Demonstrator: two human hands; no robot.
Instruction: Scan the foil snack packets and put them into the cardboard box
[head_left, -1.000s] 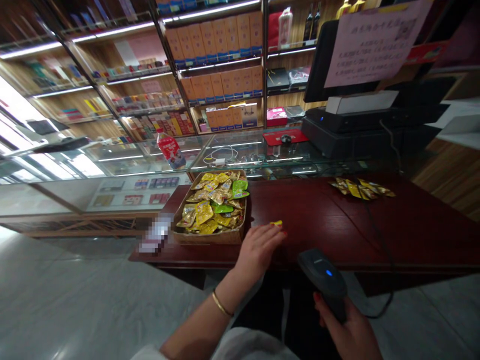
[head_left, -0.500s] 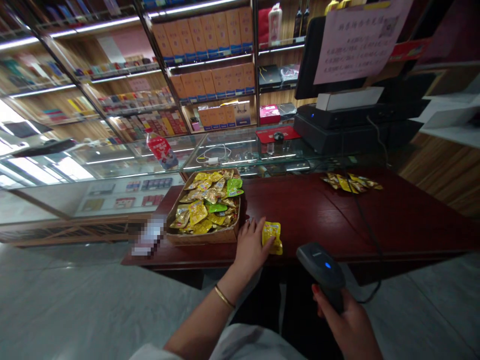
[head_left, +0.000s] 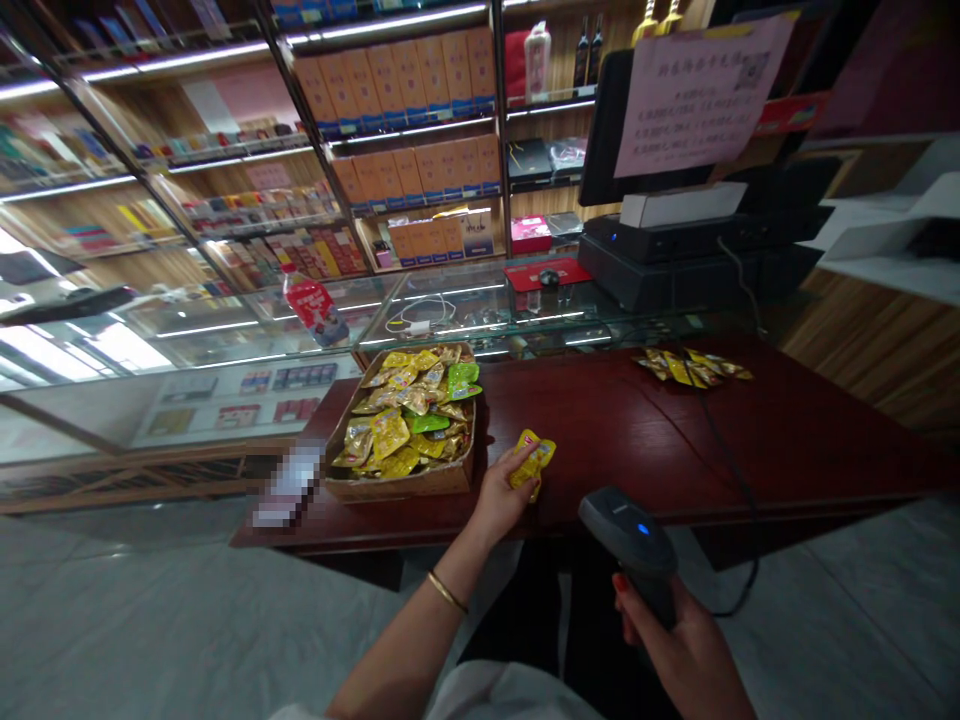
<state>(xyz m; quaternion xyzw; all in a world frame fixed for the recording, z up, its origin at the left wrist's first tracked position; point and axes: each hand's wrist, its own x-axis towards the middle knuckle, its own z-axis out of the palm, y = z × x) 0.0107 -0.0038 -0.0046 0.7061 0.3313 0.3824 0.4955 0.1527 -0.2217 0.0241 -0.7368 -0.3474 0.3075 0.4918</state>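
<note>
Between the thumb and fingers of my left hand is a small yellow snack packet, held over the front of the dark red table. My right hand is wrapped round the handle of a black barcode scanner with a blue light on top. The scanner's head points toward the table's front edge, to the right of the packet. Left of my left hand stands an open cardboard box full of yellow, gold and green packets.
Several more packets lie at the table's right rear, beside the scanner's cable. A blurred-out flat item rests at the left corner. Behind are a glass counter, a red-labelled bottle and a monitor with a paper sign.
My left hand has closed on the yellow packet and lifted it off the table, tilting it. The scanner stays in my right hand, and the whole view has shifted slightly.
</note>
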